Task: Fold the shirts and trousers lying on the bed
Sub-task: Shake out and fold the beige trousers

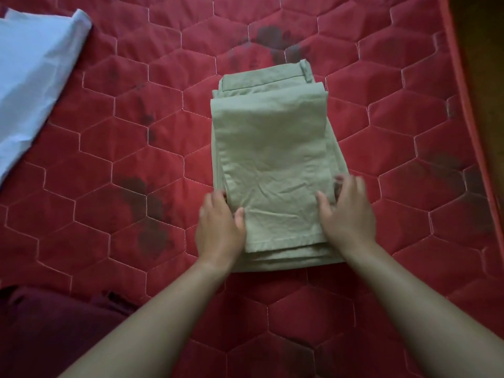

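Note:
Khaki trousers point(272, 148) lie folded into a thick rectangular stack in the middle of the red quilted bed point(109, 132). My left hand point(218, 227) holds the stack's near left edge, thumb on top and fingers tucked under the layers. My right hand point(346, 214) holds the near right edge the same way, thumb lying on the top layer. The fingertips of both hands are hidden by the cloth.
A pale blue garment point(32, 77) lies spread at the bed's far left. A dark maroon cloth point(54, 323) sits at the near left corner. The bed's right edge point(463, 91) runs down the right side, with dark floor beyond it.

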A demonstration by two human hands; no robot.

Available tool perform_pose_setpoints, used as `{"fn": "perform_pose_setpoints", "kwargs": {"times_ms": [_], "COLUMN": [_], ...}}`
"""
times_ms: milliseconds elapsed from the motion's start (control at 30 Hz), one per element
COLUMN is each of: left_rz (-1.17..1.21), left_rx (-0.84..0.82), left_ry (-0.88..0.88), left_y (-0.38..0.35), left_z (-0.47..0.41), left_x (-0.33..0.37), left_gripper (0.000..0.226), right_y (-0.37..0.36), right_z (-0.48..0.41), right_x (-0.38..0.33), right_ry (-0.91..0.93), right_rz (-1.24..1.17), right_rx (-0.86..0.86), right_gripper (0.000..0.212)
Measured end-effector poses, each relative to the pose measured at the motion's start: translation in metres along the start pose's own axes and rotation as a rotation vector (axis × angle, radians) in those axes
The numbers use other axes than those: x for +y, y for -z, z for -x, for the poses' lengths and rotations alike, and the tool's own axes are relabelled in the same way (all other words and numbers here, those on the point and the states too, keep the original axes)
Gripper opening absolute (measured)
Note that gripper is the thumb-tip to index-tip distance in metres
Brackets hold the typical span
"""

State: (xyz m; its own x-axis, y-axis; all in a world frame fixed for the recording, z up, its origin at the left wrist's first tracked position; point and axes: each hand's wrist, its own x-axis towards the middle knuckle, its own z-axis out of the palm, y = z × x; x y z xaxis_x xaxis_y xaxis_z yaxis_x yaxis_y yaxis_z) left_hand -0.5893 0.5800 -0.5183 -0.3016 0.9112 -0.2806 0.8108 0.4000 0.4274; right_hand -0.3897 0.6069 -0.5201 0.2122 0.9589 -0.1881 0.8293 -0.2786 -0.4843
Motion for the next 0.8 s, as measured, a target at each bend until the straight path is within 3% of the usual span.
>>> {"fn": "perform_pose_setpoints", "kwargs": {"times_ms": [67, 133, 200, 300, 533, 600, 700, 800], "left_rz": [0.016, 0.063, 0.049, 0.109, 0.159, 0.104, 0.209, 0.336], "left_rx": [0.042, 0.013, -0.026, -0.029, -0.203, -0.135, 0.027, 0.009], "left_ry": [0.029, 0.103, 0.089, 0.035, 0.068, 0.106, 0.077, 0.102], "left_y": [-0.001, -0.003, -0.009, -0.014, -0.009, -0.001, 0.016, 0.029], "left_z": [-0.014, -0.025, -0.027, -0.017, 0.071, 0.069, 0.028, -0.021], "left_x": [0.001, 0.003, 0.004, 0.000, -0.036, -0.040, -0.024, 0.004], "left_gripper": [0.062, 0.075, 0.072, 0.066, 0.062, 0.058, 0.047, 0.045], "right_y": [-0.002, -0.006, -0.013, -0.019, -0.011, -0.002, 0.012, 0.015], "right_z": [-0.020, -0.036, -0.037, -0.019, 0.078, 0.077, 0.037, -0.012], "right_x": [-0.005, -0.010, -0.008, 0.002, 0.034, 0.033, 0.008, -0.026], "right_ry": [-0.035, -0.078, -0.018, 0.058, -0.023, -0.010, 0.019, -0.140], "right_rz": [0.033, -0.004, -0.005, -0.026, -0.067, -0.006, -0.204, -0.371], "right_rx": [0.059, -0.012, -0.102, -0.094, -0.228, -0.138, 0.011, -0.011], "right_gripper": [0.062, 0.073, 0.070, 0.065, 0.062, 0.058, 0.048, 0.040]}}
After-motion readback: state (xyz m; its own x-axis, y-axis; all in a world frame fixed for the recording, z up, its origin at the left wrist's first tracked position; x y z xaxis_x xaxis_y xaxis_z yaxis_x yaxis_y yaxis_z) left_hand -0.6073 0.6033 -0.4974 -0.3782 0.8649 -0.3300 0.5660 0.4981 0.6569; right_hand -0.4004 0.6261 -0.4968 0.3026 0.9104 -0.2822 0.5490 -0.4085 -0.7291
